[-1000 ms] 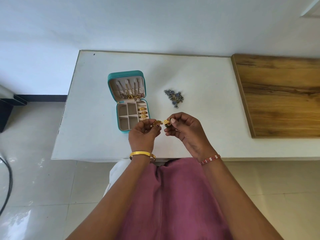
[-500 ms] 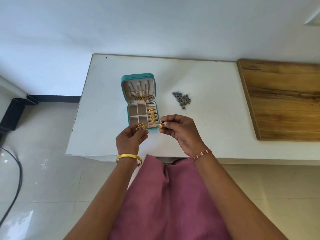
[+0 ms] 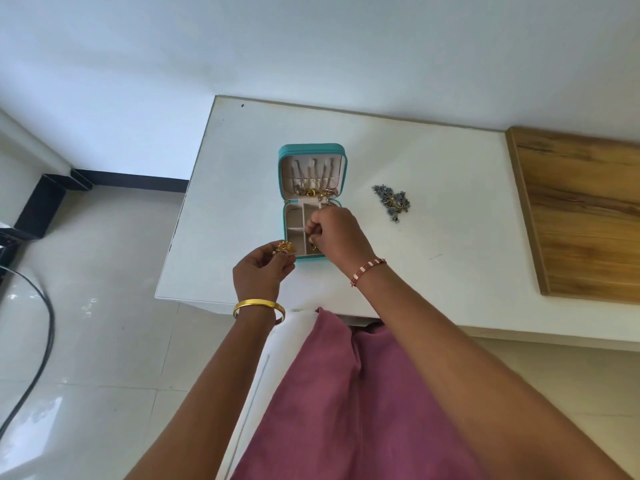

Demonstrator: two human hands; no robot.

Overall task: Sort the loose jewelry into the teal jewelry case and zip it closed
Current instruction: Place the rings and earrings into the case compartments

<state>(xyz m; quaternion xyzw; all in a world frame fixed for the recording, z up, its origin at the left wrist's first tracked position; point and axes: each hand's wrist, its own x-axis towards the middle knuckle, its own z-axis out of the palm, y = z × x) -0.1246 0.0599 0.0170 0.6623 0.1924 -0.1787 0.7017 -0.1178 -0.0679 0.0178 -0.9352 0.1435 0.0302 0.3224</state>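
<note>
The teal jewelry case (image 3: 284, 157) lies open on the white table (image 3: 433, 168), lid flat at the far side with gold chains (image 3: 313, 192) hanging in it. Its beige tray has several compartments (image 3: 294, 218). My right hand (image 3: 337, 232) is over the tray's right side, fingers pinched; what they hold is hidden. My left hand (image 3: 261, 270) is at the case's near-left corner, pinching a gold earring (image 3: 285, 247). A blue-grey beaded piece (image 3: 393, 199) lies loose to the right of the case.
A wooden board (image 3: 581, 216) covers the table's right end. The table's near edge runs just beyond my pink-clothed lap (image 3: 346, 410). A black cable (image 3: 41, 341) curves over the tiled floor at the left.
My right hand has moved forward from in front of the case to over its tray, covering the right compartments. My left hand stays beside the case with its gold earring. The camera has shifted.
</note>
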